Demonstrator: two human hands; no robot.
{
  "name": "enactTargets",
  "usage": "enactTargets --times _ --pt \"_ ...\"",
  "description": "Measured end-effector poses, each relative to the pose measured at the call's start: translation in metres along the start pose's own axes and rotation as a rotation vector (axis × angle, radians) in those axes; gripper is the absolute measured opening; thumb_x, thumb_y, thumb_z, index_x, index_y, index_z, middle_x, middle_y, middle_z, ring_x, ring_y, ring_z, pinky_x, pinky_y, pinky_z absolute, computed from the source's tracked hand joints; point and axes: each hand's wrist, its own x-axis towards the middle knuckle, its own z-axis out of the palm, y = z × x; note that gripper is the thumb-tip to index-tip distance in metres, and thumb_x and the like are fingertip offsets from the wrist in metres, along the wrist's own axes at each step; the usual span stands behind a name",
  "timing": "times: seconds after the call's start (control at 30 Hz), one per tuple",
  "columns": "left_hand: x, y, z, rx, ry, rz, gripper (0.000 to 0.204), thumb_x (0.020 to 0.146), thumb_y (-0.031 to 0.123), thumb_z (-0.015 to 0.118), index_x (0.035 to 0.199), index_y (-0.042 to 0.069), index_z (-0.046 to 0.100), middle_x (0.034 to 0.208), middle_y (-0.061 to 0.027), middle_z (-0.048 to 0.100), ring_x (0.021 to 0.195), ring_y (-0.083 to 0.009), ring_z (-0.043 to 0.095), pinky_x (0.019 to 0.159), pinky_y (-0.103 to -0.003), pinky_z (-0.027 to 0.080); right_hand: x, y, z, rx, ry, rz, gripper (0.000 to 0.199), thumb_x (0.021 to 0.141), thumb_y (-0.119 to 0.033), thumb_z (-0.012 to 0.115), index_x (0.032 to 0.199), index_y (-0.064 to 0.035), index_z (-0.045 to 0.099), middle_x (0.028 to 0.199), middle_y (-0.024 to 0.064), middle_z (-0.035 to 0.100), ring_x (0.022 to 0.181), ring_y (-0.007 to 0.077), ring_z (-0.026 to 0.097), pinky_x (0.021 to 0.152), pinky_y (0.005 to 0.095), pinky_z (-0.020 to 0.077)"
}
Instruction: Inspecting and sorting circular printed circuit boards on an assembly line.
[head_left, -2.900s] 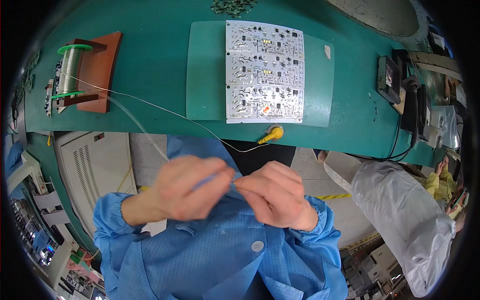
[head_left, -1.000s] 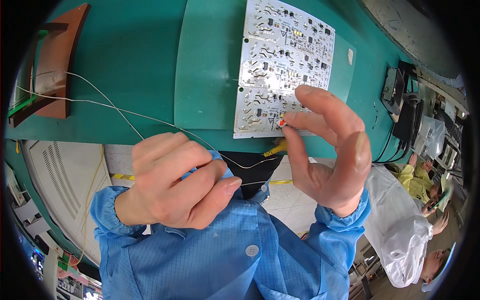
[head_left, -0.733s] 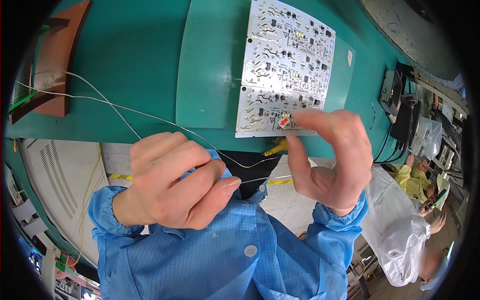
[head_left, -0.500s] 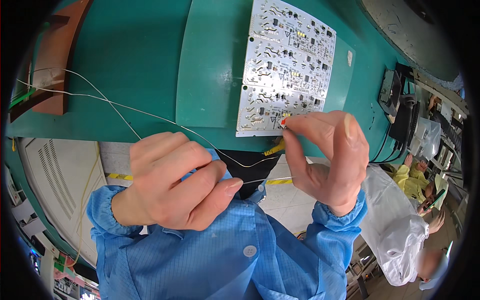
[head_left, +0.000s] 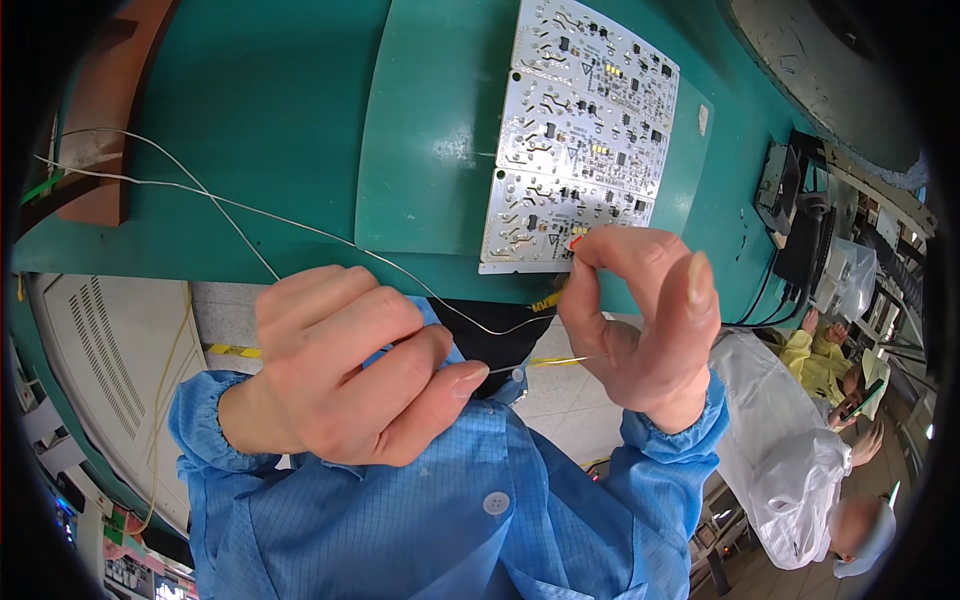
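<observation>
My left hand [head_left: 345, 360] is closed in front of my blue smock, thumb and forefinger pinching a thin silvery solder wire [head_left: 540, 363]. From there the wire runs across to my right hand [head_left: 650, 320], which is raised at the table's front edge with thumb and forefinger tips together. Another stretch of wire curves in from the far left and reaches the right hand too. Just behind the right fingertips lies a white circuit board panel [head_left: 585, 125] with small black and yellow parts. A red mark [head_left: 576, 242] shows on its near part, partly hidden by the fingers.
The panel rests on a green mat [head_left: 425, 150] on a green table [head_left: 260, 90]. A brown stand [head_left: 120, 120] is at the left. Black equipment [head_left: 800, 220] and cables sit at the right. A co-worker in white [head_left: 770, 430] and another in yellow [head_left: 815, 360] are nearby.
My right hand has shifted slightly left and its fingertips have curled closer together. The board appears a little further right in the view. My left hand has hardly moved.
</observation>
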Motion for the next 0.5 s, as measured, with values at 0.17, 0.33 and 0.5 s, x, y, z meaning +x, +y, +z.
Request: enactTargets --times 0.17,0.33,0.5 --pt "-0.003 -0.001 -0.002 0.004 -0.001 -0.007 0.018 0.071 0.016 0.066 0.064 0.0 0.061 0.06 -0.0056 0.052 0.043 -0.0162 0.042 0.039 -0.029 0.03 -0.001 -0.001 0.002 0.033 -0.008 0.047 0.098 0.072 0.015 0.061 0.145 0.0002 -0.003 0.082 0.0129 0.06 0.068 0.0214 0.059 0.062 0.0321 0.0489" --pt "-0.002 -0.002 -0.001 0.013 0.013 -0.008 0.02 0.072 0.017 0.066 0.064 0.0 0.061 0.06 -0.0056 0.052 0.043 -0.0162 0.043 0.039 -0.029 0.03 0.0 0.002 0.003 0.045 0.038 0.064 0.094 0.076 0.015 0.057 0.145 0.0 -0.005 0.082 0.0124 0.059 0.069 0.0194 0.057 0.064 0.0308 0.0479" --pt "0.003 0.003 -0.003 0.0 0.005 0.014 0.02 0.071 0.018 0.066 0.067 -0.001 0.062 0.061 -0.0066 0.051 0.043 -0.018 0.043 0.041 -0.03 0.03 -0.012 0.009 -0.003 0.212 0.168 0.222 0.092 0.078 0.015 0.054 0.146 -0.0012 -0.004 0.083 0.0119 0.058 0.068 0.0156 0.054 0.068 0.0292 0.0461"
